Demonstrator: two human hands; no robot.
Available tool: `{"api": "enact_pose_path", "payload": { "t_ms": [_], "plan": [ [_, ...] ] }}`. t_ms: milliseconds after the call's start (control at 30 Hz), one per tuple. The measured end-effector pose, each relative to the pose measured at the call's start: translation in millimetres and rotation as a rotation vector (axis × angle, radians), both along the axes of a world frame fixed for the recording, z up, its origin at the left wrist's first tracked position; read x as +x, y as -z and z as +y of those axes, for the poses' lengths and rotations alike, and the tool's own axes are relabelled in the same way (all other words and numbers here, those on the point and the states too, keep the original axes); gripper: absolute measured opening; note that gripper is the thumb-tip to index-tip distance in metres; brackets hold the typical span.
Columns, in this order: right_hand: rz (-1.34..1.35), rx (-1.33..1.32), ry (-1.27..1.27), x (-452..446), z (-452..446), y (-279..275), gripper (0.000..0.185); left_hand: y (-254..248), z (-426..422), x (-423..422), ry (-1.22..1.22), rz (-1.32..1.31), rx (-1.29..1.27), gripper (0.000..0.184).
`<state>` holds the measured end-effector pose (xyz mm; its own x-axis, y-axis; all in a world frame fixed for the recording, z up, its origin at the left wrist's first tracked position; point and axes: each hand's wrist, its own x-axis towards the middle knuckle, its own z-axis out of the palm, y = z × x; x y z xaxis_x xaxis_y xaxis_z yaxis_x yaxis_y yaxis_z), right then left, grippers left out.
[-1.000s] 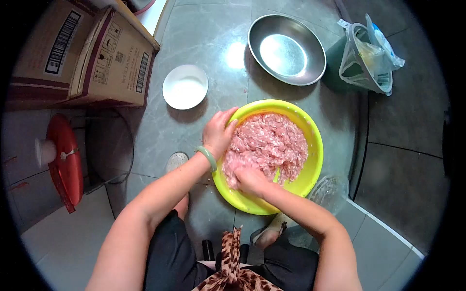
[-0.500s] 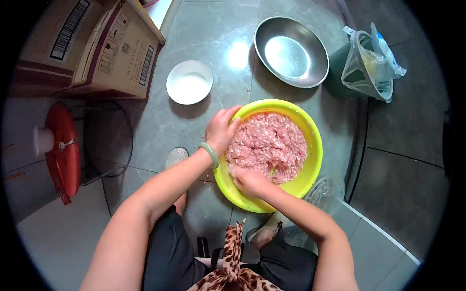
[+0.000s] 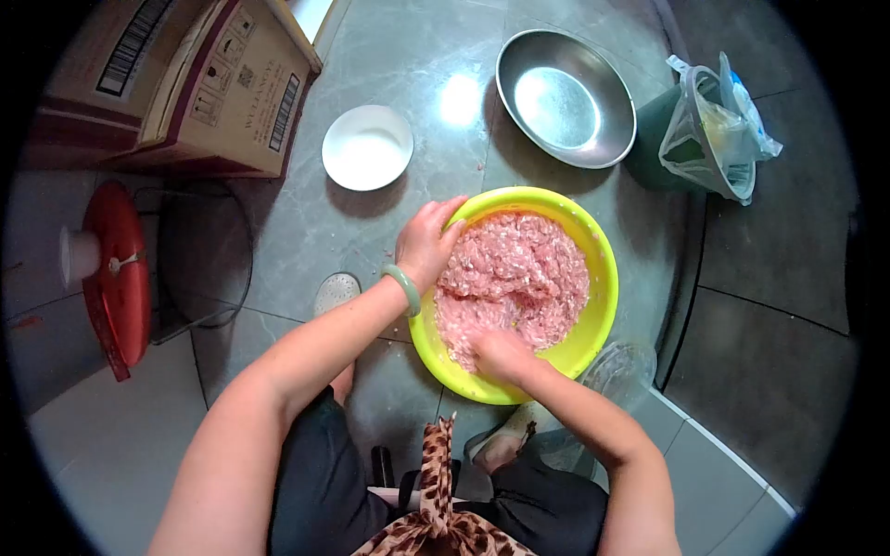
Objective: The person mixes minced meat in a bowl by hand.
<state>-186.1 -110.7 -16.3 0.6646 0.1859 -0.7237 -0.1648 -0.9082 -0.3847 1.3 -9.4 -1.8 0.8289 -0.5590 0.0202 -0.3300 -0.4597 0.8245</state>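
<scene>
A yellow-green plastic basin [image 3: 604, 320] on the floor holds a mass of pink minced meat [image 3: 524, 264] flecked with white bits. My left hand [image 3: 425, 243], with a pale green bangle [image 3: 403, 289] at its wrist, grips the basin's upper-left rim, thumb on the inner side. Low in the basin, my right hand [image 3: 502, 356] is curled into the mince, its fingertips buried and hidden. A hollow in the meat shows just above that hand.
A white bowl [image 3: 368, 148] and a steel basin [image 3: 607, 111] sit beyond the yellow-green one. To the right stands a lined green bin [image 3: 663, 139]. Cardboard boxes [image 3: 246, 102], a red stool-like object [image 3: 119, 278] and a clear plastic container [image 3: 626, 371] are around.
My right hand has moved from the basin's lower-left wall rightward into the mince, and the meat's surface has shifted. My left hand stays on the rim. The view has tilted slightly.
</scene>
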Motion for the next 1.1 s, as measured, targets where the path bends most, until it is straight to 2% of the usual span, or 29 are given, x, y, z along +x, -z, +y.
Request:
{"api": "enact_pose_path", "payload": {
  "t_ms": [33,133,200,267,333,400,433,467,500,567,633,667,700,767,800,867,900,967,1033,1100],
  "plan": [
    [-0.128,0.031,0.032,9,1,3,0.025,0,-1,0,0.003,-0.002,0.005,0.035],
    [-0.094,0.013,0.088,39,-24,-10,0.025,2,5,-3,0.009,-0.023,-0.006,0.036],
    [-0.215,-0.064,0.312,12,-53,29,0.028,1,4,0,0.021,-0.004,0.024,0.036],
    [-0.309,-0.117,0.364,-8,-67,20,0.028,3,3,-2,0.006,-0.014,0.002,0.036],
    [0.057,-0.208,0.182,-17,-64,-14,0.034,4,2,-4,-0.004,-0.020,-0.006,0.036],
    [0.132,-0.184,-0.001,-19,-31,-26,0.036,3,1,-3,-0.006,-0.004,0.003,0.036],
    [0.142,-0.047,0.001,-20,-14,-16,0.033,2,2,-1,-0.013,-0.012,0.002,0.036],
    [0.159,-0.029,-0.082,-7,-1,-8,0.030,0,2,-2,-0.017,0.007,0.010,0.036],
    [0.043,0.045,0.024,8,6,-16,0.025,-2,1,-3,-0.019,0.025,0.018,0.035],
    [-0.001,-0.001,-0.041,31,6,-4,0.025,-6,-1,-1,-0.003,0.037,0.019,0.036],
    [-0.145,0.040,0.070,36,-18,-15,0.021,-7,3,-3,-0.010,0.031,0.006,0.035],
    [-0.140,0.042,0.233,23,-33,12,0.023,-8,5,-4,-0.009,0.036,0.002,0.035],
    [-0.155,0.045,0.352,14,-45,9,0.026,-5,5,-5,-0.011,0.034,-0.007,0.035],
    [-0.127,-0.081,0.428,-13,-60,9,0.030,-4,4,-4,0.000,0.030,0.019,0.034],
    [-0.132,-0.091,0.423,-30,-61,7,0.030,-7,3,-3,0.007,0.052,0.054,0.035],
    [-0.480,-0.109,0.089,-55,-62,0,0.031,2,3,-1,0.006,0.025,0.012,0.035],
    [-0.136,-0.091,0.118,-44,-57,-27,0.031,6,2,-1,0.005,-0.004,-0.016,0.035],
    [-0.147,-0.032,0.041,-20,-63,-45,0.026,1,2,-2,-0.007,0.005,-0.012,0.035],
    [-0.114,-0.107,0.090,29,-67,-91,0.022,-1,4,-4,-0.014,0.022,0.007,0.035],
    [-0.198,-0.107,0.092,69,-81,-114,0.022,-1,3,-2,-0.007,0.020,0.007,0.036]
  ]
}}
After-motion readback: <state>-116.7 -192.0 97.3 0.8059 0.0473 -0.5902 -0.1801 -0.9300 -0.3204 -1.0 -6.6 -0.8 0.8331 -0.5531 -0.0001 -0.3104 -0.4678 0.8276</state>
